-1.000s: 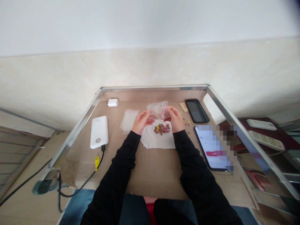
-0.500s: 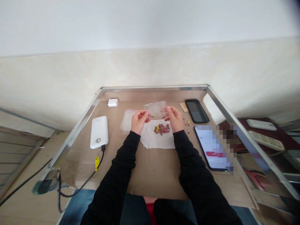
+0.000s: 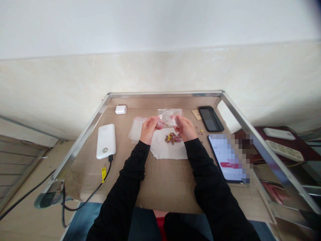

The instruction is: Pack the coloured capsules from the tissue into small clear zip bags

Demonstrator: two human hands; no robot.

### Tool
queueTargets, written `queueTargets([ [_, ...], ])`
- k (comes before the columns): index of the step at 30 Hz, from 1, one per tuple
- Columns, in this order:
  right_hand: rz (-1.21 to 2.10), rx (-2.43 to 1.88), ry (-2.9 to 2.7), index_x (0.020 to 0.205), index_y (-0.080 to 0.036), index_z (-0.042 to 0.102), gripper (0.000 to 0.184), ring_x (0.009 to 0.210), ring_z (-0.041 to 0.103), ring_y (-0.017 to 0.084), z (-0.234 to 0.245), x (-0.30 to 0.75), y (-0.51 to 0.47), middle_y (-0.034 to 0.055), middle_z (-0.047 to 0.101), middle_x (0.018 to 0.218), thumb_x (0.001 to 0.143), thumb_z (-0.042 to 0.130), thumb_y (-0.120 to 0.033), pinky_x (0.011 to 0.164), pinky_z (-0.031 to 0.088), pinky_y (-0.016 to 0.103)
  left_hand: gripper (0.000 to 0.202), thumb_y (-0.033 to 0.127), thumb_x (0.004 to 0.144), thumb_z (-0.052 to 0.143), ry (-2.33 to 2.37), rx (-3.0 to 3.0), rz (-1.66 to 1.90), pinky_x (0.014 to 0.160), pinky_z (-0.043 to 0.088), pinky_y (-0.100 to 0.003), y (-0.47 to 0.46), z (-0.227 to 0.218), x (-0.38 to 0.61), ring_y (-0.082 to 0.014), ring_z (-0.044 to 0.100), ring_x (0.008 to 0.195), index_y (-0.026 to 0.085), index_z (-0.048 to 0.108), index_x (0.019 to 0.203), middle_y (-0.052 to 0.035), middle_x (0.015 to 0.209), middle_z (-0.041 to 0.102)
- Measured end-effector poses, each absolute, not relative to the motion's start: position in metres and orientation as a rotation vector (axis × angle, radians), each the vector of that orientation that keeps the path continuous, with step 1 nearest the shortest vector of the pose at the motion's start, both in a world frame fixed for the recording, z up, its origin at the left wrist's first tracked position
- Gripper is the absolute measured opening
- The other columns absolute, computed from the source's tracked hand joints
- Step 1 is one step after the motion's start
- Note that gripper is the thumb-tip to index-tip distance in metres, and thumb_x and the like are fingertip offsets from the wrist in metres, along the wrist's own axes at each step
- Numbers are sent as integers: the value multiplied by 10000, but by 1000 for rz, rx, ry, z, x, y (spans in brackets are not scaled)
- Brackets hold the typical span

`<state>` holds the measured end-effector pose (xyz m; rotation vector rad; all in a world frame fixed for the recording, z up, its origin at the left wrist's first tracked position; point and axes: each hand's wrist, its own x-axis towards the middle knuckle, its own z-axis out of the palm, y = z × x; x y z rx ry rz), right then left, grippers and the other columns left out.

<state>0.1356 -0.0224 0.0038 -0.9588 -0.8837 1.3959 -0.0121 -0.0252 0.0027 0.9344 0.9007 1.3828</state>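
My left hand [image 3: 148, 130] and my right hand [image 3: 186, 129] both pinch a clear zip-top plastic bag [image 3: 169, 117] by its sides, above the far edge of a white paper tissue [image 3: 167, 150]. The bag holds a small reddish bit near my left fingers, and its other contents are hard to make out. Just below my right hand, a heap of brown, pink and yellow pills [image 3: 173, 138] lies on the tissue. Several loose pills [image 3: 200, 131] sit on the cardboard to the right of my right hand.
A cardboard sheet [image 3: 165, 180] lies inside a metal frame [image 3: 165, 94]. On it are flat clear bags [image 3: 136, 129], a white power bank [image 3: 106, 141] with a black cable, a white charger [image 3: 120, 109], and phones [image 3: 210, 118] [image 3: 225, 159]. A power strip [image 3: 284, 150] lies beyond the right frame bar.
The bag has come down and levelled out from its tilted position. My hands have moved closer together, still holding it.
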Motion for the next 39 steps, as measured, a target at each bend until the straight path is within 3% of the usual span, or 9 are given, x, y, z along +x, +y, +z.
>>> queueTargets([
  [7, 1456, -844, -575, 776, -231, 566, 269, 337, 308, 31, 12, 147, -19, -57, 556, 606, 705, 517, -485, 286, 226, 164, 373, 496, 699, 532, 929, 947, 1344, 528, 409, -196, -24, 4, -16, -70, 543, 528, 147, 601, 811, -30, 700, 626],
  [17, 1582, -796, -450, 702, -198, 512, 250, 302, 182, 31, 8, 142, -17, -74, 414, 463, 763, 459, -435, 266, 98, 160, 337, 469, 717, 528, 914, 965, 1333, 538, 405, -189, -25, 3, -15, -66, 543, 539, 151, 608, 792, -24, 699, 625],
  [24, 1610, -647, -535, 656, -197, 480, 261, 321, 179, 34, 5, 143, -20, -70, 412, 487, 797, 414, -408, 281, 121, 146, 321, 461, 717, 532, 914, 1017, 1293, 560, 410, -195, -27, 3, -13, -69, 544, 556, 156, 613, 775, -25, 708, 625],
  [34, 1537, -953, -590, 736, -179, 524, 362, 258, 195, 21, 4, 129, -20, -87, 396, 413, 692, 492, -537, 261, 101, 166, 384, 522, 674, 542, 935, 1024, 1287, 547, 420, -208, -25, 2, -12, -82, 548, 539, 153, 604, 760, -34, 703, 629],
  [39, 1397, -1036, -740, 650, -149, 561, 381, 253, 216, 16, 2, 124, -23, -66, 413, 379, 669, 522, -528, 267, 88, 166, 244, 401, 642, 628, 949, 1082, 1347, 557, 429, -211, -26, 0, -11, -81, 539, 548, 160, 598, 668, -9, 674, 617],
])
